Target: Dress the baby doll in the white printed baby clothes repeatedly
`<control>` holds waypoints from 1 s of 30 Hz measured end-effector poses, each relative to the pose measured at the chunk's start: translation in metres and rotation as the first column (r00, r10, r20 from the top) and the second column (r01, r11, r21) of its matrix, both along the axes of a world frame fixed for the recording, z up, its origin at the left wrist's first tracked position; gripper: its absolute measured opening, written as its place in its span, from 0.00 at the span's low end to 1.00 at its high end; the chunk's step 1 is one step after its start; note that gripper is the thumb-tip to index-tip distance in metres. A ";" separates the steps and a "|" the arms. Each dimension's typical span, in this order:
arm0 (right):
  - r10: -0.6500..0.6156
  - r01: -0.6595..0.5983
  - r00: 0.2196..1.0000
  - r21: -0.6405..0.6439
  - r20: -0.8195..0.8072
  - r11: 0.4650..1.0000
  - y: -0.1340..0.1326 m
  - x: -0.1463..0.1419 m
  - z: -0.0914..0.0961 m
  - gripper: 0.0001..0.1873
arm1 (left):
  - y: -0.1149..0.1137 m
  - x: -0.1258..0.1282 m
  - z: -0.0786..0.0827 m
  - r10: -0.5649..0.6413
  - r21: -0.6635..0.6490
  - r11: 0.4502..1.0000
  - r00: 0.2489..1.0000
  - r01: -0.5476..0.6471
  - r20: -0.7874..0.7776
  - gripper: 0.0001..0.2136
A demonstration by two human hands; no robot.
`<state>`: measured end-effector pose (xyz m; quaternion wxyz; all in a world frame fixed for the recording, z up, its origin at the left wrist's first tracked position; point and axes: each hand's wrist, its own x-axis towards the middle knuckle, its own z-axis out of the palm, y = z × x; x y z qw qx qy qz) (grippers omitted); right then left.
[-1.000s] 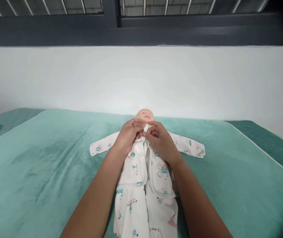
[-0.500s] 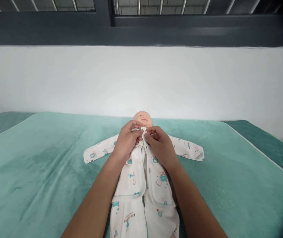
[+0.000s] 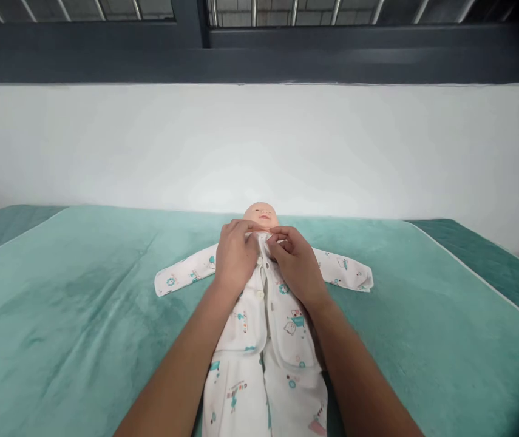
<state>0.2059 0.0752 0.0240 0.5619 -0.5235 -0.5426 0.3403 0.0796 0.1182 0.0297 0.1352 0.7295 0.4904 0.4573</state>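
Head camera: left hand (image 3: 237,252) and right hand (image 3: 296,261) at the collar (image 3: 263,238)

Just below the doll's head (image 3: 259,213), I have my right thumb and bent fingers drawn together on the collar edge of the white printed garment (image 3: 252,321). My left fingers curve over the opposite side; I cannot tell whether they grip. The garment lies on the doll over a green cover (image 3: 81,291), sleeves spread, front edges parted, a button (image 3: 260,294) showing on my left.

likely home bedroom | soft teal plush bedcover (image 3: 104,340) | plain white wall (image 3: 259,142) | dark grey window frame (image 3: 259,65) | silvery metal bars (image 3: 254,12)
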 end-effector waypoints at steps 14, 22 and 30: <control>0.017 0.011 0.836 -0.046 0.548 0.999 -0.054 0.002 0.007 0.11 | -0.050 -0.028 0.017 -0.254 -0.301 0.912 0.960 0.278 0.116 0.11; 0.166 -0.152 0.983 -0.159 0.079 0.976 -0.044 0.013 0.004 0.15 | -0.045 -0.041 0.020 -0.290 -0.466 0.789 0.912 0.399 0.290 0.09; 0.094 -0.102 0.978 -0.032 -0.186 0.994 -0.044 -0.001 0.003 0.12 | -0.058 -0.018 0.025 -0.207 -0.375 0.822 0.838 0.428 0.504 0.10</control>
